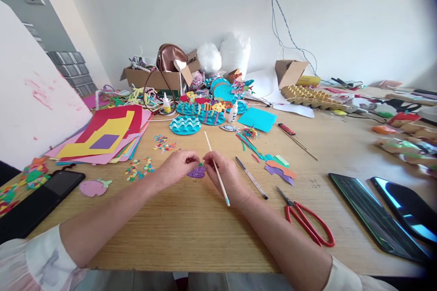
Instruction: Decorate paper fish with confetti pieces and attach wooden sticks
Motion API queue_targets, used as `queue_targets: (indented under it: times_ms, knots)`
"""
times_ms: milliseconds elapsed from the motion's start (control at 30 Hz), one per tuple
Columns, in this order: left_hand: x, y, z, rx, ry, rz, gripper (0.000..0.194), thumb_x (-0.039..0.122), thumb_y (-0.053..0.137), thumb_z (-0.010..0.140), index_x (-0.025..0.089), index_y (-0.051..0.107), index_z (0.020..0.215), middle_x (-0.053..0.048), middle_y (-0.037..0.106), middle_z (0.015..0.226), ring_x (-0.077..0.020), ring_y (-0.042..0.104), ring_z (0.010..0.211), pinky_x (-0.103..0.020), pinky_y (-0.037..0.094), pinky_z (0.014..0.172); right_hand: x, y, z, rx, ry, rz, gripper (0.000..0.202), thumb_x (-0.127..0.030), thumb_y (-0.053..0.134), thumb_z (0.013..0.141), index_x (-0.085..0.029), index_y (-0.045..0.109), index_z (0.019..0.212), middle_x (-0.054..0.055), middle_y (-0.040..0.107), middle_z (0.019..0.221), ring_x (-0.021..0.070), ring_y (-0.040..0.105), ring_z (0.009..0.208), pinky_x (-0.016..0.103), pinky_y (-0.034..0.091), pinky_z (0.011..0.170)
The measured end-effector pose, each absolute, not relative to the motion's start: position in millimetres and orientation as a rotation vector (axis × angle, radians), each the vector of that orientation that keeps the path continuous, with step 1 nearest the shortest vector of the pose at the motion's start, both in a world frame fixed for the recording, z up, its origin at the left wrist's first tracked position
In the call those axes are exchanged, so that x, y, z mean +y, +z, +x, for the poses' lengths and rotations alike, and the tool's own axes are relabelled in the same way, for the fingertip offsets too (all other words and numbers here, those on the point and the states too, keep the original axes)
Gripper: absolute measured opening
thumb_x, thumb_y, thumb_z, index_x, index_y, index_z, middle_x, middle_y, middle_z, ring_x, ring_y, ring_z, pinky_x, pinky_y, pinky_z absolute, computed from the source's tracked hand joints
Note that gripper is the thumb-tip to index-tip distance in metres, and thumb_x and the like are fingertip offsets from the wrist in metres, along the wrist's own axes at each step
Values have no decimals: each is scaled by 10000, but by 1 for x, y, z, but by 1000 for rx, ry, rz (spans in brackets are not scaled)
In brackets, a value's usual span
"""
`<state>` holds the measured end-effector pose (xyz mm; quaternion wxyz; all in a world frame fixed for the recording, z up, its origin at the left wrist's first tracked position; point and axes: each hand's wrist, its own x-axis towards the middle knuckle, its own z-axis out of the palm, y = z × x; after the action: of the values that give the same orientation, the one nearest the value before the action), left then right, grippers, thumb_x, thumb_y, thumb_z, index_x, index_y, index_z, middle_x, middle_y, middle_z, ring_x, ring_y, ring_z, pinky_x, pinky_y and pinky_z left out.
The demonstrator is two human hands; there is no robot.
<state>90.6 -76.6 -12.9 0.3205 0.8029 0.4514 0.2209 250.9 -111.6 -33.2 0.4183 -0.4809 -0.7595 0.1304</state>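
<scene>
My right hand (223, 175) is closed around a thin white stick (217, 170) with a pale blue lower end, held at a slant. Its fingertips come close to those of my left hand (180, 167), which is pinched; anything between those fingers is too small to make out. Just below both sets of fingertips lies a small purple cut-out (196, 171) with a shiny surface and a bit of green at its top edge. To the left, a pink fish cut-out (94, 187) with a green tail rests on the table. Colourful paper dots (139, 169) are scattered nearby.
Red-handled scissors (307, 220) and a pen (251, 178) lie right of my hands. Coloured sheets (102, 134) are stacked left. Behind stand blue wavy decorations (185, 125) and a glue bottle (233, 112). Phones (406, 204) sit at the right, a black device (43, 202) at left.
</scene>
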Motion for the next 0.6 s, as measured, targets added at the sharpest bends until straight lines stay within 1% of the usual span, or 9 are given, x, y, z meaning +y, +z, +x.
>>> queue_targets:
  times_ms: [167,200,267,300,367,433,500,600]
  knots:
    - [-73,2,55,1380,502,2167,206,311,453,728,162,593,711,7,582,676,-128,507,627,-218,367,565,-111,-35,256,-1975,385,-1115,270,-101,391,805,-154,559,1010,84,645,884,149,597,783,261,461,690]
    - [-71,5,44,1452,490,2154,208,327,457,717,163,583,698,12,567,638,-128,499,604,-216,360,550,-111,-35,257,-1996,410,-1101,307,-89,368,808,-153,554,1044,94,643,924,151,598,807,269,464,708]
    - [-68,7,21,1569,440,2115,228,355,441,713,171,574,728,20,552,619,-129,491,572,-215,348,520,-110,-33,260,-2037,442,-1079,371,-65,328,802,-150,548,1088,104,637,983,152,596,844,281,467,734]
    - [-67,7,9,1603,425,2119,232,362,434,709,173,570,722,20,557,636,-130,492,573,-216,345,522,-110,-30,262,-2056,456,-1068,396,-56,313,796,-150,550,1099,103,635,999,150,595,857,282,467,742]
    - [-63,4,-12,1703,384,2154,228,362,436,687,173,564,684,18,545,602,-140,493,579,-221,337,535,-111,-24,265,-2096,500,-1050,433,-43,299,779,-153,555,1111,92,634,1021,145,595,879,275,467,754]
    - [-61,-1,-28,1785,313,2166,222,347,418,682,173,555,669,16,535,575,-146,494,567,-228,328,535,-113,-17,267,-2117,548,-1057,430,-51,310,775,-157,565,1106,82,637,1028,143,596,892,272,465,767]
    - [-60,-7,-40,1828,256,2202,220,337,396,688,176,544,660,10,545,583,-153,505,578,-232,326,547,-115,-12,268,-2104,562,-1099,377,-96,343,796,-157,580,1084,80,643,1023,149,599,896,274,462,772]
    - [-62,-13,-49,1837,182,2271,240,352,365,712,189,533,656,3,568,616,-163,525,614,-237,330,571,-118,-9,268,-2077,521,-1205,333,-122,366,805,-147,602,1038,85,658,984,149,608,852,265,461,740]
